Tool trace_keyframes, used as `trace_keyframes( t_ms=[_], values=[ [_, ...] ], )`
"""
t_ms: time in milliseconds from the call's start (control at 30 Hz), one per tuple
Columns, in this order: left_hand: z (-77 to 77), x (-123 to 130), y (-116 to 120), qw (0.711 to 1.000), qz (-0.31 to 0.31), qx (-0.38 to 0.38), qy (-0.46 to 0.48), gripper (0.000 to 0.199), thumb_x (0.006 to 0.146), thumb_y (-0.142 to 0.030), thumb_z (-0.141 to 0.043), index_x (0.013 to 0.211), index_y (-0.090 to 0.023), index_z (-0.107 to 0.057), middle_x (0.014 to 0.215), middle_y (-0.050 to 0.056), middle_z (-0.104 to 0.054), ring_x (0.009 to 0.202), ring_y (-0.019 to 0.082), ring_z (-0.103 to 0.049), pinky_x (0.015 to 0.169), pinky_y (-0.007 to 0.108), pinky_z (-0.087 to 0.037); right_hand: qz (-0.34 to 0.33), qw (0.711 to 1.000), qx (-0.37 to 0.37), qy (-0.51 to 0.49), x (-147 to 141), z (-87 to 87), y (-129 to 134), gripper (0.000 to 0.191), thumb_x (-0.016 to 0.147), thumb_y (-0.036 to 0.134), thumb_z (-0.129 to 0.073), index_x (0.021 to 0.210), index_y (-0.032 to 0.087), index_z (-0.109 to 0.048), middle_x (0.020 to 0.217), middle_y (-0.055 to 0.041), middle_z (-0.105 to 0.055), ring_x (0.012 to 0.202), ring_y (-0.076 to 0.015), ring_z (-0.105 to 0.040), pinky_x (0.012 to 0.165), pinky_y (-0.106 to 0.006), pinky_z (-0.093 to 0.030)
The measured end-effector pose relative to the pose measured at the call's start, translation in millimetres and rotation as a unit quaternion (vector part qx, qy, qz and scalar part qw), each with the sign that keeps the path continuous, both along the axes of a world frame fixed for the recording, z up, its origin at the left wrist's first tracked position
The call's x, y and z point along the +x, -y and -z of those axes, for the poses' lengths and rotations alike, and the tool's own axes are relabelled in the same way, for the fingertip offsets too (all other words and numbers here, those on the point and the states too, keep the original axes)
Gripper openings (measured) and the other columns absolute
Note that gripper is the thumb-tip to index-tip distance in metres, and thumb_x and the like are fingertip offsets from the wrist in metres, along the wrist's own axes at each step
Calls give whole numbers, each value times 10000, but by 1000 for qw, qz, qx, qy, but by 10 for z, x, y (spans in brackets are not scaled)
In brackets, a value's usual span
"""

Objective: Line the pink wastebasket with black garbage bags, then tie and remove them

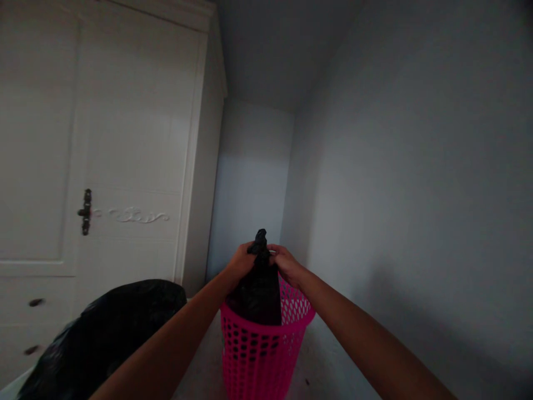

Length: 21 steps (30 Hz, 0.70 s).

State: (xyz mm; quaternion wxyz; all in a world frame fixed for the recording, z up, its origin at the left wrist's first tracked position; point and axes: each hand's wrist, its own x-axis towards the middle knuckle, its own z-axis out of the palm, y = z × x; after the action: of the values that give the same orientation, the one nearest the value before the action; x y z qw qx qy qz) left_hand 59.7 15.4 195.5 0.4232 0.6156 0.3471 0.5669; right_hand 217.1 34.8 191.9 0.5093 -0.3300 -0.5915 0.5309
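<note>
A black plastic bag (260,294) hangs partly inside a pink perforated basket (260,358), its gathered top standing above the rim. On the left side of that bunched top, my left hand (242,260) is closed around the plastic. My right hand (287,264) grips the bag from the right, with thumb and fingers pinched at the gathered part. Both hands are over the back part of the basket's opening. The lower part of the bag shows dark through the basket's holes.
A second, bulky black bag (120,316) lies at the lower left, partly behind my left forearm. The white wardrobe (137,128) with a dark handle (86,212) stands on the left. A pale wall (395,194) runs along the right. Floor (308,372) shows around the basket.
</note>
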Motion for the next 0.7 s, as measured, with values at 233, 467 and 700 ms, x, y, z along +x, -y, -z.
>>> trace_keyframes(
  t_ms=[233,467,700],
  values=[
    [10,2,25,998,12,-54,38,383,650,-491,-850,811,-183,-688,594,-45,-588,530,109,-484,531,250,-396,-46,999,20,18,5,-95,134,393,500,125,-604,856,183,-761,746,5,-766,740,-184,-674,800,-293,-499],
    [-32,-22,-6,993,28,-105,33,387,690,-505,-838,840,-160,-751,653,25,-692,576,161,-589,554,288,-461,-110,994,18,16,2,-141,225,352,552,220,-876,890,180,-786,793,-7,-796,787,-185,-719,916,-336,-514],
    [-23,-23,-33,994,33,-101,23,407,700,-506,-831,890,-149,-788,727,51,-741,642,184,-642,616,305,-506,-142,989,-19,31,26,-100,216,398,565,220,-887,948,170,-790,872,-28,-814,790,-189,-731,899,-343,-524]
  ],
)
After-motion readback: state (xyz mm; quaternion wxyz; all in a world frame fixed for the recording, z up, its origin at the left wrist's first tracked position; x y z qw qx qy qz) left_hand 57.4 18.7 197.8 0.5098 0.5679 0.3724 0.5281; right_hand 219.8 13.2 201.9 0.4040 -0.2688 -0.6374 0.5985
